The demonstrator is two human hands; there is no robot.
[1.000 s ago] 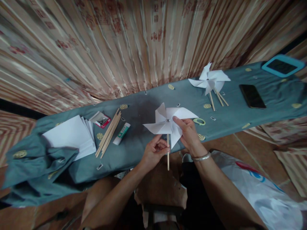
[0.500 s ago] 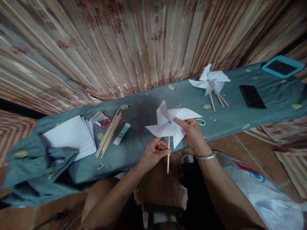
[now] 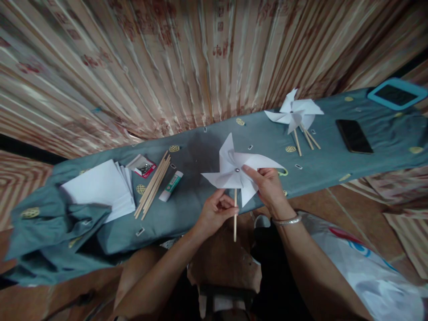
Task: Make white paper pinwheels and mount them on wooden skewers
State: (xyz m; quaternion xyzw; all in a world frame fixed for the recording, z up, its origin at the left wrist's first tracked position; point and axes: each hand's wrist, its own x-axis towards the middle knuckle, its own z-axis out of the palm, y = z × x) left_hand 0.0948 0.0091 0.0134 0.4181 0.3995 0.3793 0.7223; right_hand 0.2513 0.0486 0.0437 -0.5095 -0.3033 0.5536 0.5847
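Note:
A white paper pinwheel (image 3: 229,176) on a wooden stick (image 3: 235,229) is held upright before me, over the near edge of the cloth-covered table. A small metal pin shows at its centre. My left hand (image 3: 216,209) pinches the stick just under the paper blades. With its thumb beside the pin, my right hand (image 3: 270,185) grips the right-hand blade; the fingers behind the paper are partly hidden. A bracelet circles the right wrist. Beyond the right hand, a green ring-shaped handle (image 3: 283,171) shows in part.
On the grey-green cloth (image 3: 200,156) at left lie white paper sheets (image 3: 96,185), a packet of metal pins (image 3: 142,166), several wooden sticks (image 3: 152,187) and a glue stick (image 3: 171,185). At right are finished pinwheels (image 3: 294,113), a phone (image 3: 353,136) and a blue-framed tablet (image 3: 397,94). A plastic bag (image 3: 361,263) sits below.
The pinwheel's blades have turned or tilted slightly, with the top blade standing a little higher. Both hands keep their hold, and the view has shifted slightly.

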